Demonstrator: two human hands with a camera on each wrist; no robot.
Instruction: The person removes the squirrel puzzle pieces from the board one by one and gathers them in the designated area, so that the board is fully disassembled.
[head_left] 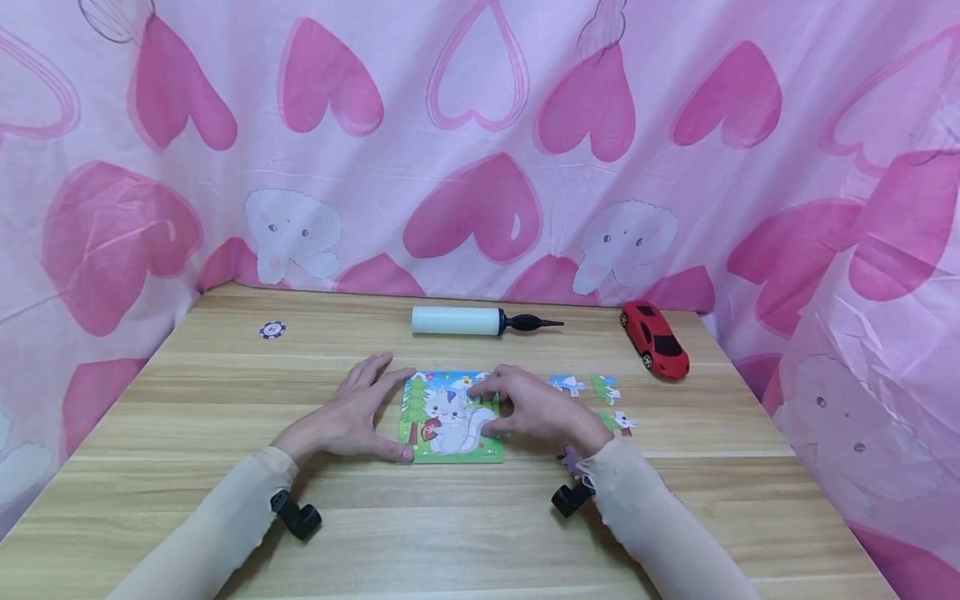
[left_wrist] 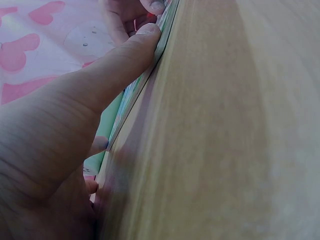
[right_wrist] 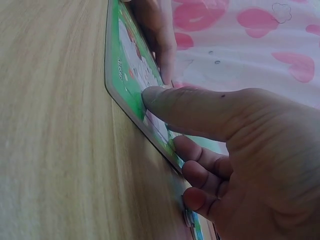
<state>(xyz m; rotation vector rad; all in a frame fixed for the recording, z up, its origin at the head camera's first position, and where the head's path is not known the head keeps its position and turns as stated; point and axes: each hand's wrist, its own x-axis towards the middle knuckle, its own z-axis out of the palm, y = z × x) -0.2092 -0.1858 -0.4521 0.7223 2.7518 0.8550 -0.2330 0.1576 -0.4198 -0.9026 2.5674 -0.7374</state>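
A jigsaw puzzle (head_left: 448,450) picturing a white squirrel lies flat on the wooden table. At its left side, my left hand (head_left: 345,417) is spread, the thumb touching the lower left corner and the index finger the upper left one. Over the puzzle's right part is my right hand (head_left: 536,408), its fingers bent. In the right wrist view the right thumb (right_wrist: 190,107) rests on the puzzle's surface, apart from the other fingertips. No piece shows between them. Loose puzzle pieces (head_left: 604,388) lie to the right, some partly hidden by the right wrist.
Behind the puzzle lies a white hand pump (head_left: 457,321) with a black nozzle. A red toy car (head_left: 654,340) stands at the back right, and a blue-and-white poker chip (head_left: 272,330) lies at the back left. A pink heart-patterned curtain (head_left: 360,175) surrounds the table's back and sides.
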